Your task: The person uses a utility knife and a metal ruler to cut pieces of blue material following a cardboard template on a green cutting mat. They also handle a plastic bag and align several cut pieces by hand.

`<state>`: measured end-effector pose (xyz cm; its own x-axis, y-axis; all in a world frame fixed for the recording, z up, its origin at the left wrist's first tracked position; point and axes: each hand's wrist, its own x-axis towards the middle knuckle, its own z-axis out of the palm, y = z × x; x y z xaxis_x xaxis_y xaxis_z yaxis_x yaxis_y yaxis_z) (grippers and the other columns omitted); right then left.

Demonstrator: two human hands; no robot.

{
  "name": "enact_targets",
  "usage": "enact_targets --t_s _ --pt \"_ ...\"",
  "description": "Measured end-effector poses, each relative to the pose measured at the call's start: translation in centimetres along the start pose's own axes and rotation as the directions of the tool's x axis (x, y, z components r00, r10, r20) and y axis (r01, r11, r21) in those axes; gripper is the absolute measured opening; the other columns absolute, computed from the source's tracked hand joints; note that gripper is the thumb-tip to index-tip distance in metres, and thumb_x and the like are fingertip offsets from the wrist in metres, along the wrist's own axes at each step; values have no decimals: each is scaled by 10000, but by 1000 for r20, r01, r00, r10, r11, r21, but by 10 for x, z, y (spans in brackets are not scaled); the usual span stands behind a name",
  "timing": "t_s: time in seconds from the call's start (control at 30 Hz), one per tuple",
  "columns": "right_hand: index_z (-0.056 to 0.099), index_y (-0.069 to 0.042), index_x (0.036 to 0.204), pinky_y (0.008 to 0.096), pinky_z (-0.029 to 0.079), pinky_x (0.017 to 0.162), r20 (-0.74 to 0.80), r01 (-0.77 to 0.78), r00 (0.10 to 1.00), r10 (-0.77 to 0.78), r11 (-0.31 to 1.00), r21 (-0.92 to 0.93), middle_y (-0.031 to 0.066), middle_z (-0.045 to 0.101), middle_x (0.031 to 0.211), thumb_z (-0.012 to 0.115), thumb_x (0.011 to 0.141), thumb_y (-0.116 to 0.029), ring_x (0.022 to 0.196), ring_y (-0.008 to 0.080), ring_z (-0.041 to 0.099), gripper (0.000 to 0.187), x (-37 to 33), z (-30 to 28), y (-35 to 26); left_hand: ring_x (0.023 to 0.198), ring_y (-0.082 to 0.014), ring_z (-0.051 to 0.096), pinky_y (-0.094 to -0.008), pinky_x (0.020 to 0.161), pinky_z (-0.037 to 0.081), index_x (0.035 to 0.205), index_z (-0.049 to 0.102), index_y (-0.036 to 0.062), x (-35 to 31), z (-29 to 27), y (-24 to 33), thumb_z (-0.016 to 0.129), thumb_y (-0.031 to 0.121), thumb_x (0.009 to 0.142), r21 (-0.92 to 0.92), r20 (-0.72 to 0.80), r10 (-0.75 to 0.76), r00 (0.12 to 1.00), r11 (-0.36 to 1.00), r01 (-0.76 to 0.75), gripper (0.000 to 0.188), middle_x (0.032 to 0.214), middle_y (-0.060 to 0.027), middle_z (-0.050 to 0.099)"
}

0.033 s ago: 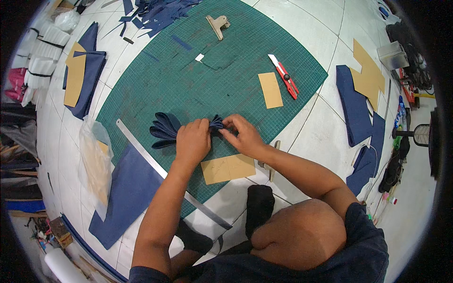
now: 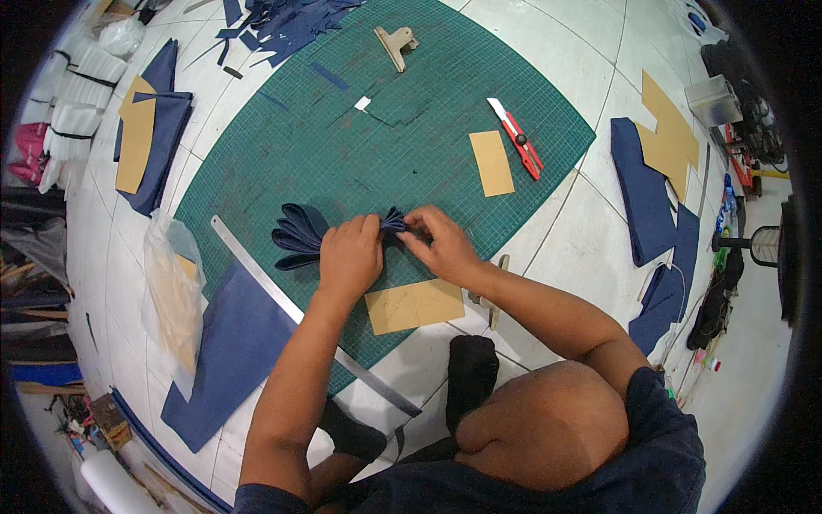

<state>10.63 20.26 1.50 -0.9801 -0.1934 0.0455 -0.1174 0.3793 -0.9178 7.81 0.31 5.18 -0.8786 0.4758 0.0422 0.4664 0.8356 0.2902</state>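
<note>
My left hand [image 2: 352, 254] is wrapped round the middle of a bundle of dark blue fabric strips [image 2: 300, 237], whose looped ends fan out to its left. At the bundle's short right end, my right hand [image 2: 441, 247] has its thumb and fingers closed on the strip edges. Both hands are just above the green cutting mat [image 2: 411, 171]. Close below them lies a tan card rectangle [image 2: 414, 307], partly over the mat's near edge. A red utility knife [image 2: 517, 141] with its blade out rests at the right, beside a smaller tan card [image 2: 491, 164].
A metal ruler [image 2: 265, 281] crosses the mat's left edge over blue fabric [image 2: 231, 343]. One bulldog clip [image 2: 396, 47] sits at the far side, another [image 2: 497, 295] by my right forearm. Blue scraps [image 2: 291, 26] lie far left. Folded fabric [image 2: 638, 197] with tan patterns [image 2: 668, 141] is at right.
</note>
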Motion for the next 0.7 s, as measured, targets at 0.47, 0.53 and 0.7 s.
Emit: enact_targets --t_s 0.47,0.53,0.7 --pt "633 -79 1167 427 564 800 80 359 934 -349 913 -193 131 626 1124 733 883 -164 1009 338 647 313 18 -18 0 937 -366 663 -490 768 488 1082 585 29 -1 -6 0 634 98 859 -33 68 -13 998 999 15 238 982 -158 674" --pt "635 -92 1158 440 569 796 162 400 915 -368 879 -262 123 626 1125 730 873 -162 1009 341 646 308 22 -25 -11 934 -369 662 -493 765 488 1073 582 28 -2 -4 -2 628 94 859 -33 32 -1 999 999 3 228 978 -162 673" --pt "628 -95 1085 448 574 772 190 428 904 -384 823 -373 107 631 1109 727 860 -167 999 334 651 256 27 -28 -19 918 -374 663 -494 758 487 1042 578 28 -1 -4 -1 626 93 858 -24 50 -10 999 1000 11 201 965 -165 672"
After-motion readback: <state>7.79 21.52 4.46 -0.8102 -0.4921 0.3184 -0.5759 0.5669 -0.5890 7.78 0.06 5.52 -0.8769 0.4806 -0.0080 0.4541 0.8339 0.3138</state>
